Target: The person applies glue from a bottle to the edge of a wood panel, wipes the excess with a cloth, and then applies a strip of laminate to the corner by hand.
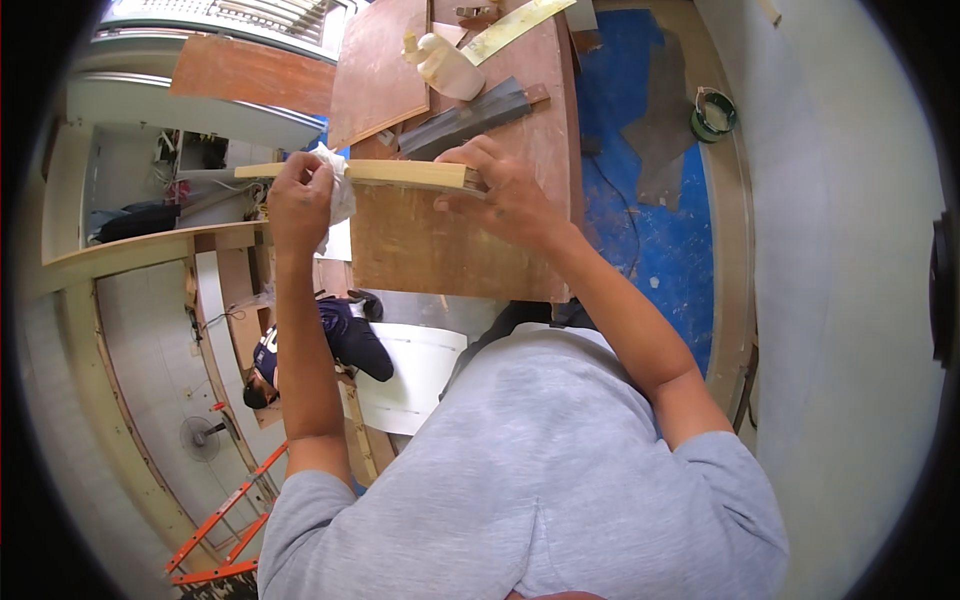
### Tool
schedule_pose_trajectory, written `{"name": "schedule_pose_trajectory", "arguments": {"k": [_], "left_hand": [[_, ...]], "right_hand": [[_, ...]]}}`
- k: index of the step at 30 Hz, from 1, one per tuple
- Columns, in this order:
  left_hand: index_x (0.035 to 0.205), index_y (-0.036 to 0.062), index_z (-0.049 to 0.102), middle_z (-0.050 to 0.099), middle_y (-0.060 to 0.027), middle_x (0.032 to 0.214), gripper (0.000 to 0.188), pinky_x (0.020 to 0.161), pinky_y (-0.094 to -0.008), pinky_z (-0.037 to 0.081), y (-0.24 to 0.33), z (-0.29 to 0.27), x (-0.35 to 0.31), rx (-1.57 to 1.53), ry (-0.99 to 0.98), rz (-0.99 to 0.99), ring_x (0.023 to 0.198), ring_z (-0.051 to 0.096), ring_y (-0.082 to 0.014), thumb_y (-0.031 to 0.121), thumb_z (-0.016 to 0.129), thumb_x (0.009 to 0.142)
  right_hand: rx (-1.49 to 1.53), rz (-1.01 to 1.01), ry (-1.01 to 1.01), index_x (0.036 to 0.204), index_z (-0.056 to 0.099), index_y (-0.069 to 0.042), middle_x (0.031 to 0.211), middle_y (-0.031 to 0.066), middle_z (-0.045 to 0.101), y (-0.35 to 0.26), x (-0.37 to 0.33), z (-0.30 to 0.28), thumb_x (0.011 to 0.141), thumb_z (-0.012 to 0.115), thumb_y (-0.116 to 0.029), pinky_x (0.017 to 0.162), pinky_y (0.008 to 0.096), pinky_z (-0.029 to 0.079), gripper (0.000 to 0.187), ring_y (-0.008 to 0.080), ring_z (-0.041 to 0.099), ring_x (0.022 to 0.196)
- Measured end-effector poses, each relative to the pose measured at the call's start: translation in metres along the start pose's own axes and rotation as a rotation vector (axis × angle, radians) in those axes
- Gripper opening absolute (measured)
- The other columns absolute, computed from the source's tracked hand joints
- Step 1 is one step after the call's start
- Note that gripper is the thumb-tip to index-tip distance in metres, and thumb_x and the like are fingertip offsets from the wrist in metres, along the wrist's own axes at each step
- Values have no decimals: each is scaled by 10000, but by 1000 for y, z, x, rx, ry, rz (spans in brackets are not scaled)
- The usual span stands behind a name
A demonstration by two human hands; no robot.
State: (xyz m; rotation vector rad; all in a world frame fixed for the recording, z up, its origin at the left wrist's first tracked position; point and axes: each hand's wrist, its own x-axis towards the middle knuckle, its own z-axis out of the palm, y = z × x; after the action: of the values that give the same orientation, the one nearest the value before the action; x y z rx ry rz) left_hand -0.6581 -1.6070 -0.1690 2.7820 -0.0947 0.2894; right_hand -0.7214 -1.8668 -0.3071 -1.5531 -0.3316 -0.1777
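A long, pale wooden strip [410, 173] lies crosswise above the near part of a plywood-topped workbench [440, 245]. Around its right end the fingers of my right hand [515, 200] are closed, thumb below and fingers on top. My left hand [300, 200] pinches a crumpled white rag [342, 192] against the strip, left of its middle. The strip's left end sticks out past that hand, beyond the bench edge. Farther back on the bench are a long dark grey channel-shaped piece [465, 122] and a cream plastic bottle [450, 70].
Loose boards [375, 70] cover the bench's far left. Blue sheeting [610, 100] lies on the floor at right, with a green bucket [713, 115] by the wall. At lower left are another person [350, 335], a fan [200, 438] and an orange ladder [225, 512].
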Motion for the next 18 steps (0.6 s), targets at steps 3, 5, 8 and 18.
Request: {"name": "schedule_pose_trajectory", "arguments": {"k": [3, 5, 8, 18], "left_hand": [[940, 55, 714, 716, -167, 785, 138, 696, -388, 550, 39, 12, -22, 43, 30, 83, 718, 726, -285, 183, 667, 922], [941, 70, 717, 717, -159, 790, 130, 694, -392, 551, 72, 22, -40, -74, -28, 143, 720, 729, -300, 184, 655, 930], [907, 78, 699, 704, -178, 819, 130, 683, -452, 540, 132, 28, -57, 73, -95, 162, 752, 703, -381, 198, 650, 922], [1030, 36, 692, 582, 17, 801, 70, 636, -242, 399, 89, -36, -56, -307, -286, 47, 722, 490, -62, 59, 688, 963]], "right_hand": [[84, -20, -7, 1270, 686, -58, 1123, 134, 741, 9, -5, 7, 883, 827, -85, 864, 359, 578, 412, 248, 729, 990], [139, -33, 23, 1261, 691, -59, 1084, 145, 759, 12, -2, 10, 883, 815, -66, 838, 361, 581, 398, 252, 744, 948], [191, -36, 54, 1241, 700, -74, 1036, 172, 765, 11, -3, 10, 869, 786, -30, 819, 387, 578, 385, 294, 748, 921], [-2, -121, 25, 1260, 698, -73, 1271, 152, 741, 1, -23, 19, 861, 693, 34, 963, 404, 571, 413, 354, 720, 1145]]}}
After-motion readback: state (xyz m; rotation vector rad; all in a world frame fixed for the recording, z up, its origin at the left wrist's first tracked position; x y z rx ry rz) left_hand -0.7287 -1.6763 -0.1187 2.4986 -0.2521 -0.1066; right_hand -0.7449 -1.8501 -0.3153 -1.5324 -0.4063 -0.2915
